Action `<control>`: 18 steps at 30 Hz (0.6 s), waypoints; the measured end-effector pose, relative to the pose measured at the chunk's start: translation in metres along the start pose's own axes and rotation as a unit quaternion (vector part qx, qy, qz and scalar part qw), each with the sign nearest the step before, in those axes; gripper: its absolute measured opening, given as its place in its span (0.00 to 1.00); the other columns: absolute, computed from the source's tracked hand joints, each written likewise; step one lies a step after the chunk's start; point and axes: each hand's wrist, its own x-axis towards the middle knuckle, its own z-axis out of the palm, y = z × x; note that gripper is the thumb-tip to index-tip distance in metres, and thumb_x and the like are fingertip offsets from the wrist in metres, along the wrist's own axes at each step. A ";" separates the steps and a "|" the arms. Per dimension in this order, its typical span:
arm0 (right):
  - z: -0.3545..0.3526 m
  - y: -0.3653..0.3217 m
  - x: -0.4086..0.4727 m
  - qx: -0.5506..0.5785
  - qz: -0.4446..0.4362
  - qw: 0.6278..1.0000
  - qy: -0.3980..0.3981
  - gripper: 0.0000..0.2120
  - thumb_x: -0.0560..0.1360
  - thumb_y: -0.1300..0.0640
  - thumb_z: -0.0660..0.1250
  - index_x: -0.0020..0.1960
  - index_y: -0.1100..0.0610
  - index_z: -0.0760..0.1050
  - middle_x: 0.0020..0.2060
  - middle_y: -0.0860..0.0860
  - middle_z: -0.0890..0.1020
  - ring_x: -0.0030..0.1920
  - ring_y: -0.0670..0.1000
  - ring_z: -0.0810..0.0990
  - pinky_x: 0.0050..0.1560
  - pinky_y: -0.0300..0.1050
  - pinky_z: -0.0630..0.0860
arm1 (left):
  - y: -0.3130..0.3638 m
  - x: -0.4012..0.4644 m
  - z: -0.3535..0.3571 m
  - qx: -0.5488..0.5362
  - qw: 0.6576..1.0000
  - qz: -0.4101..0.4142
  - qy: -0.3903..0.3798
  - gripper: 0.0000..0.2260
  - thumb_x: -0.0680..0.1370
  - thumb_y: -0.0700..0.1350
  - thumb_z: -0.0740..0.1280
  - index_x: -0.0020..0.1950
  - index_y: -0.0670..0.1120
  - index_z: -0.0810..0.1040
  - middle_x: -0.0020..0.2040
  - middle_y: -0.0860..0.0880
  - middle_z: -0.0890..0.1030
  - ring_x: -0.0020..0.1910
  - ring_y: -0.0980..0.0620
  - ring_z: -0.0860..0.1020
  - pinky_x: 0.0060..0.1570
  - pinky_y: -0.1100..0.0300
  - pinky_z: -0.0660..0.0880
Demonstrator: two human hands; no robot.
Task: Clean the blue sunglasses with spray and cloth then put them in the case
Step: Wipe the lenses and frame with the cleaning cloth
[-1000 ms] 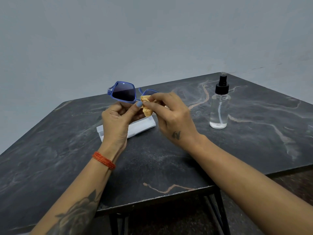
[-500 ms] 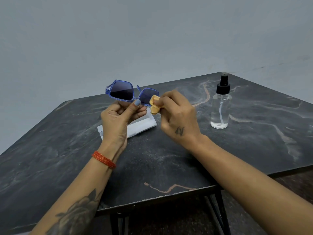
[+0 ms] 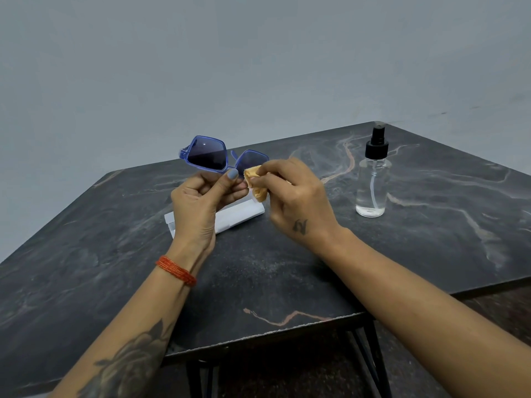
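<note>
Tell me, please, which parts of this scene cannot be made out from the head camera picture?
- White rectangular case: its middle is hidden behind the left hand, so open or closed is unclear.
- Blue-framed sunglasses: the right lens is partly covered by the right hand and the folded orange cloth; the temples are mostly hidden behind the lenses.
- Clear spray bottle with black pump: its liquid level is too faint to read.
- Dark marble table: its edges are cut off left and right.

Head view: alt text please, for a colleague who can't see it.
A person's left hand holds blue sunglasses above a dark marble table while the right hand pinches an orange cloth at one lens. A white case lies beneath; a clear spray bottle stands upright at right.
</note>
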 end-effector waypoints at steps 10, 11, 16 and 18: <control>0.001 -0.001 -0.001 0.016 -0.019 1.000 -0.004 0.12 0.68 0.76 0.67 0.47 0.66 0.82 0.43 0.61 0.83 0.39 0.59 0.80 0.40 0.46 0.77 | 0.000 0.000 0.000 0.030 0.999 0.014 -0.016 0.05 0.67 0.44 0.73 0.36 0.44 0.79 0.33 0.49 0.84 0.35 0.50 0.84 0.38 0.60 0.80; 0.001 0.000 -0.001 0.014 -0.024 1.000 -0.005 0.12 0.69 0.75 0.67 0.48 0.66 0.82 0.43 0.61 0.83 0.39 0.59 0.80 0.40 0.46 0.77 | 0.000 0.000 0.000 0.032 0.999 0.015 -0.017 0.05 0.67 0.44 0.73 0.36 0.44 0.79 0.33 0.49 0.84 0.35 0.50 0.83 0.38 0.60 0.80; 0.000 0.001 0.000 -0.011 -0.027 1.000 -0.008 0.13 0.68 0.76 0.68 0.50 0.66 0.81 0.46 0.62 0.83 0.42 0.61 0.80 0.42 0.47 0.78 | 0.000 0.000 0.001 0.034 0.999 0.013 -0.021 0.07 0.67 0.43 0.73 0.39 0.40 0.79 0.35 0.49 0.84 0.37 0.48 0.84 0.40 0.60 0.80; 0.000 0.001 0.001 -0.020 -0.012 1.000 -0.002 0.15 0.67 0.77 0.68 0.51 0.66 0.81 0.47 0.62 0.82 0.42 0.61 0.80 0.42 0.47 0.78 | 0.000 0.000 0.002 0.031 0.999 0.010 -0.020 0.07 0.66 0.42 0.72 0.39 0.40 0.79 0.34 0.48 0.84 0.36 0.49 0.84 0.39 0.61 0.80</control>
